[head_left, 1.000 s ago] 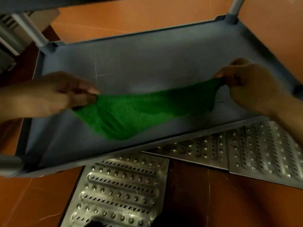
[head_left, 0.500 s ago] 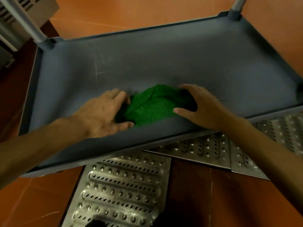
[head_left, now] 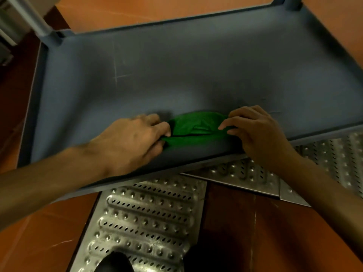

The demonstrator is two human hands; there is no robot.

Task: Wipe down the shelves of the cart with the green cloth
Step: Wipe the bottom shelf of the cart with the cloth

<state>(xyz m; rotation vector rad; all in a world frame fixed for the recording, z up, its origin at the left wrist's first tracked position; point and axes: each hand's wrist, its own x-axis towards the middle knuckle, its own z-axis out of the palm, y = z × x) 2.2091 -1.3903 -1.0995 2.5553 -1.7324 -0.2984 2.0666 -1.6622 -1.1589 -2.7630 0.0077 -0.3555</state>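
Observation:
The green cloth lies bunched and folded on the grey cart shelf, close to the shelf's near rim. My left hand grips the cloth's left edge with curled fingers. My right hand pinches the cloth's right edge between its thumb and fingertips. Both forearms reach in over the near rim of the shelf.
Grey cart posts stand at the far left corner and far right corner. Perforated metal floor grates lie on the orange floor below the near rim. A dark shoe tip shows at the bottom edge.
A second ago both hands held the cloth stretched wide above the shelf. They came together, gathered it into a small folded bundle, and now hold its two ends nearer the rim.

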